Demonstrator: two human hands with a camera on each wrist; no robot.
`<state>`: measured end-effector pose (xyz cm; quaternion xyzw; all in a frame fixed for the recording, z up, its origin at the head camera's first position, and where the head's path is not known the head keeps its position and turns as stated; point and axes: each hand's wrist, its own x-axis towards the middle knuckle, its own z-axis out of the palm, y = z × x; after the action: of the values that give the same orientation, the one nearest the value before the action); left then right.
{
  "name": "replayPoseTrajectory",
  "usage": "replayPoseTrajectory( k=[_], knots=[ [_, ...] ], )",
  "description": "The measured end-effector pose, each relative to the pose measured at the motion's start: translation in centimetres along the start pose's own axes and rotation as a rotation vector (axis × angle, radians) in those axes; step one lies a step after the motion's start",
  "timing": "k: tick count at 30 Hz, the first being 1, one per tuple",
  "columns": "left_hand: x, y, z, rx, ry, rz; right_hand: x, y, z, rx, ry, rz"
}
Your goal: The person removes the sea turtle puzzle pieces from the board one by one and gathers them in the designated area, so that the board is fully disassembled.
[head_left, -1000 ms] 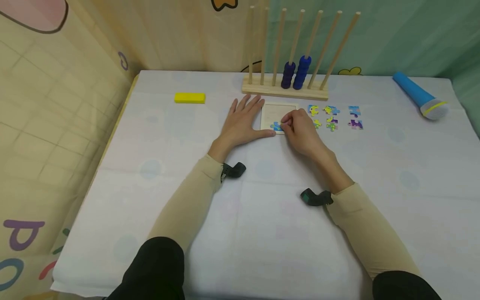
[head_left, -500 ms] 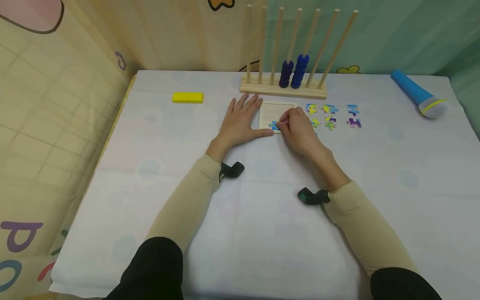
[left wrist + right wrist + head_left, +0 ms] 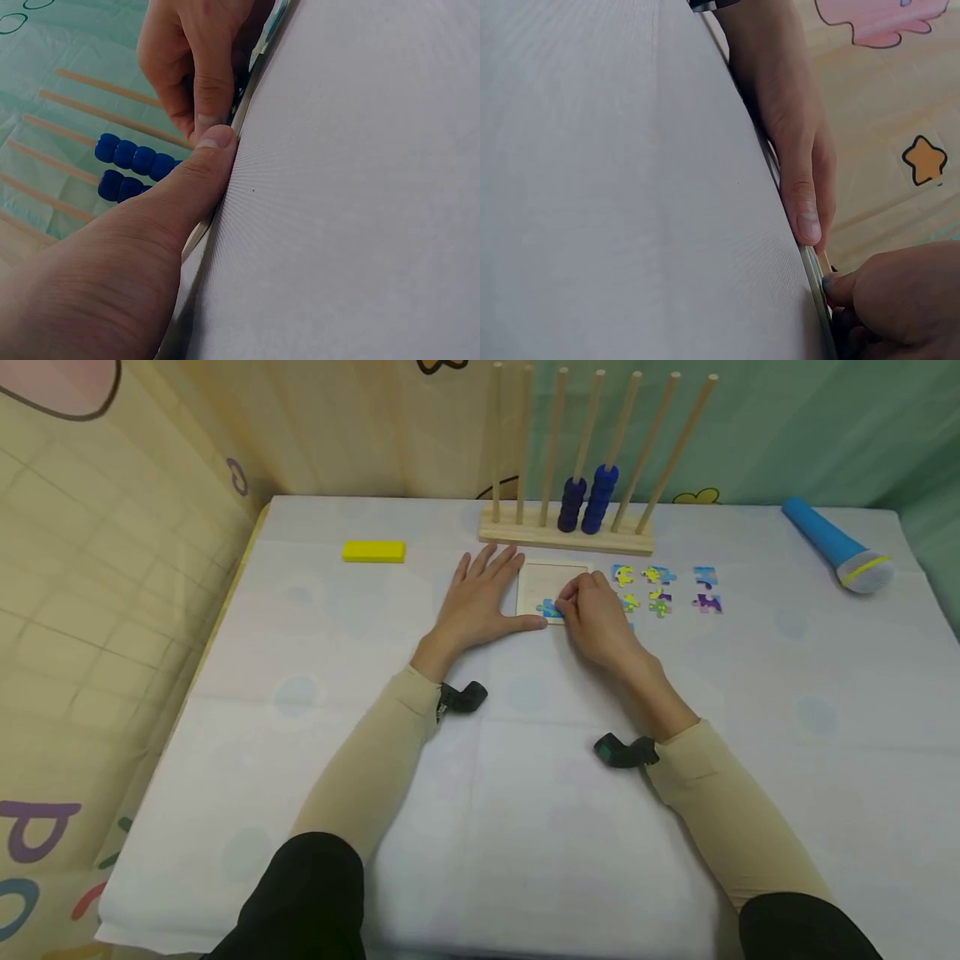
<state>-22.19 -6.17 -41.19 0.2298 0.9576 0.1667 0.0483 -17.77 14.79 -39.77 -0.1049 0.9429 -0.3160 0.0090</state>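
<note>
A shallow square wooden puzzle tray (image 3: 540,578) lies between the two hands in the head view. In its lower part is a blue puzzle piece (image 3: 548,608), partly covered by fingers. My left hand (image 3: 477,602) rests flat with fingers spread along the tray's left side, its thumb on the lower rim. The right hand (image 3: 597,620) reaches in from the right, thumb and index finger pinching a small puzzle piece at the blue one; the fingers hide most of it. In the right wrist view, a bluish bit shows at the right hand's (image 3: 900,300) fingertips.
Several loose puzzle pieces (image 3: 707,578) lie right of the tray. Behind stands a wooden peg rack (image 3: 510,532) with dark blue beads (image 3: 600,500) on two pegs. A yellow block (image 3: 373,552) sits at back left, a blue toy microphone (image 3: 828,539) at back right.
The right fingertips shift only slightly at the blue puzzle piece. My left hand keeps its place on the tray, while the whole head view drifts a little.
</note>
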Motion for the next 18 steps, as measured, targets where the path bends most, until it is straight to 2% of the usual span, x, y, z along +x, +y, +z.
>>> replayPoseTrajectory(
  k=[12, 18],
  knots=[
    [-0.01, 0.03, 0.13, -0.004, -0.006, 0.001, -0.3, -0.19, 0.13, 0.002, 0.019, 0.017],
    [0.05, 0.02, 0.0, 0.007, 0.0, -0.002, -0.31, -0.04, 0.08, 0.025, 0.059, -0.028]
  ],
)
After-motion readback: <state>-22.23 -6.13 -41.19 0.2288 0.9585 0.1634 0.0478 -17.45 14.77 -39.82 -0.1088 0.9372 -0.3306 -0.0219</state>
